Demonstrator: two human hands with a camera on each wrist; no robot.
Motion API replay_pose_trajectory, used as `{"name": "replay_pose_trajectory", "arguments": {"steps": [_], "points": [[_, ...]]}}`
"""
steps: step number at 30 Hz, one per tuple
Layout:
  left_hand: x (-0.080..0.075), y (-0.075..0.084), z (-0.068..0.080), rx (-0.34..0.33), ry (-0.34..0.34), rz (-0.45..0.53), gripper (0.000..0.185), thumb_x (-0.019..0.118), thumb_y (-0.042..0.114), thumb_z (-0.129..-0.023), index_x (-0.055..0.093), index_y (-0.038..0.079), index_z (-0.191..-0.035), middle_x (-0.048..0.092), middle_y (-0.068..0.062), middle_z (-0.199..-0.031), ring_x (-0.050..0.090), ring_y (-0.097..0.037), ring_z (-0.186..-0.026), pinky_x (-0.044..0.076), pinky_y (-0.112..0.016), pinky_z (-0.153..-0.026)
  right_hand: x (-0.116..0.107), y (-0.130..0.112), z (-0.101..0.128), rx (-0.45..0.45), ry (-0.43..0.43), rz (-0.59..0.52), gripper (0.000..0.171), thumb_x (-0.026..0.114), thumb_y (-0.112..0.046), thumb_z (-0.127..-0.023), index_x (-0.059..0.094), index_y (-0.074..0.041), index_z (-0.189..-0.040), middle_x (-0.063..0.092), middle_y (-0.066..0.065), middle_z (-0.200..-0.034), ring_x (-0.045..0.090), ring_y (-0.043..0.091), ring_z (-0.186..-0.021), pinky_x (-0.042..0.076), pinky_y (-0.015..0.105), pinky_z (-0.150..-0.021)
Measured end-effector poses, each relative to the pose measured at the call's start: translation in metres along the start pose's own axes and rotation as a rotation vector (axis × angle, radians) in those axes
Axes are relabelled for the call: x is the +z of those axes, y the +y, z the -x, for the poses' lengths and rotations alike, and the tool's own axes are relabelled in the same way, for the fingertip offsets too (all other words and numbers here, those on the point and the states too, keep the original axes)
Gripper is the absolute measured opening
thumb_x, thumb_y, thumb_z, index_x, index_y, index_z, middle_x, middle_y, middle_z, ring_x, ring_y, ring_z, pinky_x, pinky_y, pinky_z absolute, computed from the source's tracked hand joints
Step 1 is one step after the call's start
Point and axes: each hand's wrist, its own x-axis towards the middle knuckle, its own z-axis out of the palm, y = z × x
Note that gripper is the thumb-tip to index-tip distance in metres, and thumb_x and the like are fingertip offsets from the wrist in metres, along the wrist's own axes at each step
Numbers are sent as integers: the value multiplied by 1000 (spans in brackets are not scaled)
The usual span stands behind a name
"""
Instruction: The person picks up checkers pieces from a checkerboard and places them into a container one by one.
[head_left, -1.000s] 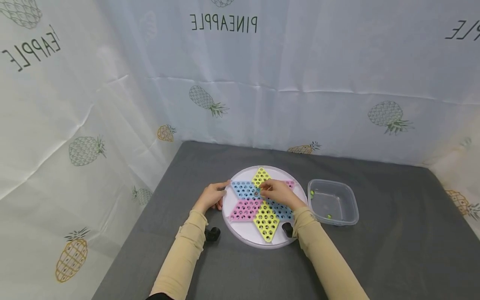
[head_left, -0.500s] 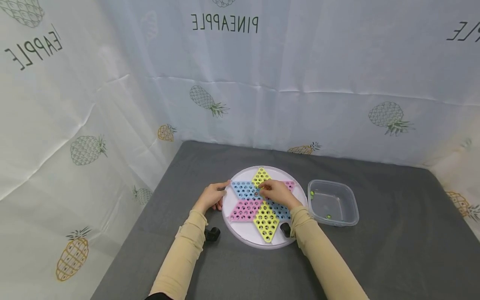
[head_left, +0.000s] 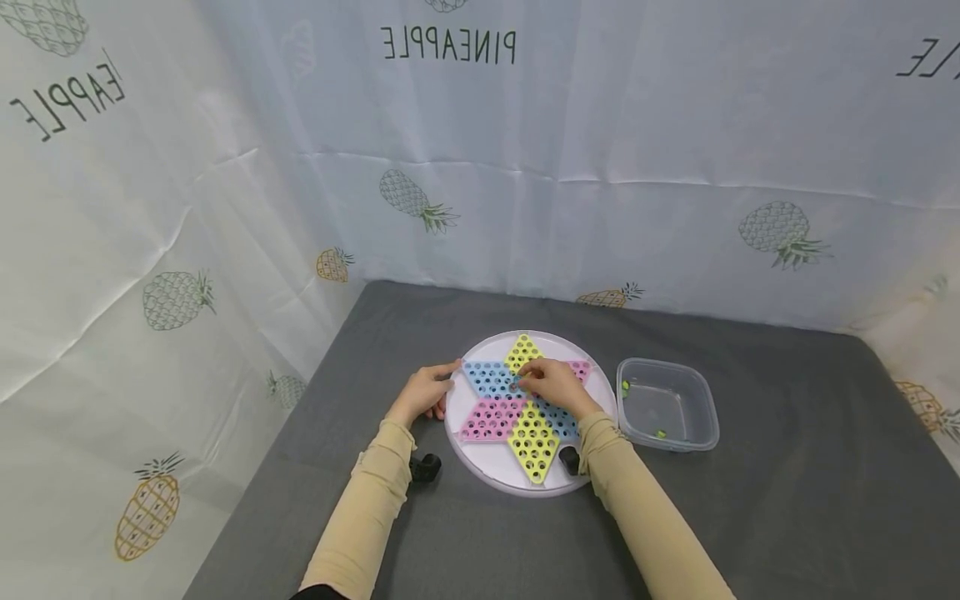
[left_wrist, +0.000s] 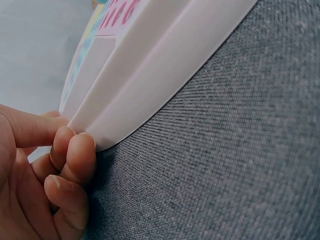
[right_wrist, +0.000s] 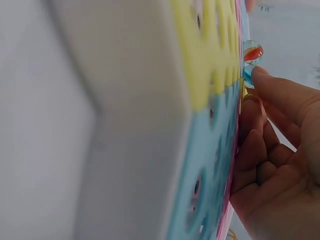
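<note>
Right hand [head_left: 553, 387] is mid-placement at the centre of the round star board [head_left: 480, 458] – its fingertips [right_wrist: 262, 80] touch a clear marble [right_wrist: 252, 52] with a red-orange swirl sitting by the holes, though I can't tell whether they actually pinch it; my read is the next move is seating it squarely in a hole before letting go. Left hand [head_left: 423, 392] steadies the board's left edge, fingers [left_wrist: 80, 155] curled against the white rim. Board sits mid-table on the grey cloth [head_left: 787, 500] – clear tub [head_left: 697, 437] just off its right edge, a few marbles inside.
</note>
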Motion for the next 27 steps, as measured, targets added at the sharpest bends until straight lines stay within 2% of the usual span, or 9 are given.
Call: {"name": "replay_pose_trajectory", "arguments": {"steps": [6,15,20,27], "points": [[1,-1,-1,4,7,2,46,53,19,-91,49,28,-136,48,-3,-46,45,-14,-37,34,-24,-40,-1,2,-1,-12,13,8,21,65,-23,-86,68,-10,-102,60,4,-81,50,13,-69,41,25,-64],[1,-3,-4,6,1,-6,46,52,19,-91,49,28,-136,47,-3,-45,46,-14,-36,34,-25,-40,-4,7,5,-34,8,-34,21,64,-24,-86,68,-12,-104,64,3,-89,55,13,-79,46,31,-78],[0,-2,-3,6,7,-7,46,52,19,-91,49,28,-136,47,-2,-45,45,-14,-36,34,-25,-40,-3,6,9,-68,17,-26,21,64,-20,-87,68,-8,-103,65,5,-90,58,13,-81,47,31,-78],[2,-4,-4,4,8,-13,46,52,20,-91,49,28,-136,47,-3,-45,45,-14,-36,35,-25,-40,-5,5,16,-65,26,-29,22,64,-21,-87,67,-9,-105,65,4,-92,58,12,-82,48,29,-78]]}}
